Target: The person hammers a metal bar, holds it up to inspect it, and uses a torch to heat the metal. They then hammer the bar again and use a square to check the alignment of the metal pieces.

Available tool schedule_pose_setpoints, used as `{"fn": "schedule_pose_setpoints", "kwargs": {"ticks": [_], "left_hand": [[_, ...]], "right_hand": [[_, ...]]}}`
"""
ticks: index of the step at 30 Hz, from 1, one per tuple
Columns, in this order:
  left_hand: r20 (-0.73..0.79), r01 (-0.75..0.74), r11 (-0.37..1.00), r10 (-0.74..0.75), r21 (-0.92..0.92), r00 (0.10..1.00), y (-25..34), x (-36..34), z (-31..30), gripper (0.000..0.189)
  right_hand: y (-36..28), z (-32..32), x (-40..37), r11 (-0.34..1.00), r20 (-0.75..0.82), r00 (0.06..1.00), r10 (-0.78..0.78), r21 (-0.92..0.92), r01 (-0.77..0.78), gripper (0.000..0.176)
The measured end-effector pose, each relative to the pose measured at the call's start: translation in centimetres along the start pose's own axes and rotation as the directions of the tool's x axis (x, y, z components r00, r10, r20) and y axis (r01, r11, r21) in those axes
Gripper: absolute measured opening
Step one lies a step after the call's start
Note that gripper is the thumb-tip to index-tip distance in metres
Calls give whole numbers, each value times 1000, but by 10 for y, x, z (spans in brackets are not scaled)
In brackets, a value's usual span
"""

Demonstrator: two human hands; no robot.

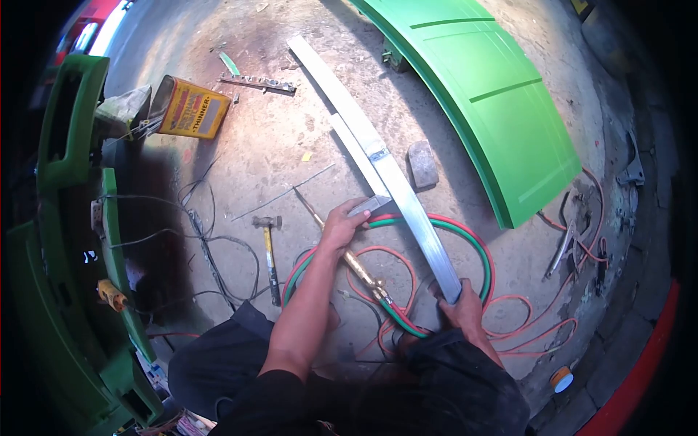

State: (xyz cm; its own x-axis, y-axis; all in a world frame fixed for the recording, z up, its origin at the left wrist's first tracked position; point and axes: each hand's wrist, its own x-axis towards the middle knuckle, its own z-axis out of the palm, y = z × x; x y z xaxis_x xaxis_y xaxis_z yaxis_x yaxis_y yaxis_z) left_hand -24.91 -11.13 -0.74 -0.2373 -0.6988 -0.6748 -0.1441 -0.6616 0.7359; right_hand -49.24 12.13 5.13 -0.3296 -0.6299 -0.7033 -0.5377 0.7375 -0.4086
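A long silver metal bar point(418, 218) slants across the floor in front of me, from the far left to my right knee. A thinner metal strip point(352, 149) lies along its left side, with a short metal piece point(369, 206) sticking out at its near end. My left hand point(340, 227) is closed around that short piece. My right hand point(463, 309) grips the near end of the long bar. Below my left forearm a brass gas torch point(361, 270) rests on the floor, joined to red and green hoses point(486, 251). A grey block point(422, 165) sits right of the bar.
A large green panel point(494, 102) stands at the upper right. Left are a yellow thinner can point(195, 109), a hammer point(270, 254), black cables point(203, 240) and green vehicle parts point(69, 145). An electrode clamp point(563, 247) and orange hose point(527, 312) lie at the right.
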Motion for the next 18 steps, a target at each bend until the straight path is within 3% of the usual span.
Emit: {"fn": "schedule_pose_setpoints", "kwargs": {"ticks": [4, 6, 16, 18], "left_hand": [[4, 24, 1000, -24, -10, 1000, 4, -2, 1, 41], [14, 18, 1000, -18, -1, 1000, 3, 0, -1, 41], [25, 16, 1000, -16, 7, 1000, 4, 4, -4, 41], [19, 17, 1000, -17, 1, 1000, 4, 3, -2, 41]], "right_hand": [[0, 0, 1, 998, 35, 997, 69, -2, -69, 59], [-1, 1, 1, 1000, -5, 1000, 6, 0, -6, 51], [0, 1, 3, 1000, 2, 1000, 8, -8, -8, 51], [0, 1, 4, 998, 49, 997, 65, -10, -65, 62]]}}
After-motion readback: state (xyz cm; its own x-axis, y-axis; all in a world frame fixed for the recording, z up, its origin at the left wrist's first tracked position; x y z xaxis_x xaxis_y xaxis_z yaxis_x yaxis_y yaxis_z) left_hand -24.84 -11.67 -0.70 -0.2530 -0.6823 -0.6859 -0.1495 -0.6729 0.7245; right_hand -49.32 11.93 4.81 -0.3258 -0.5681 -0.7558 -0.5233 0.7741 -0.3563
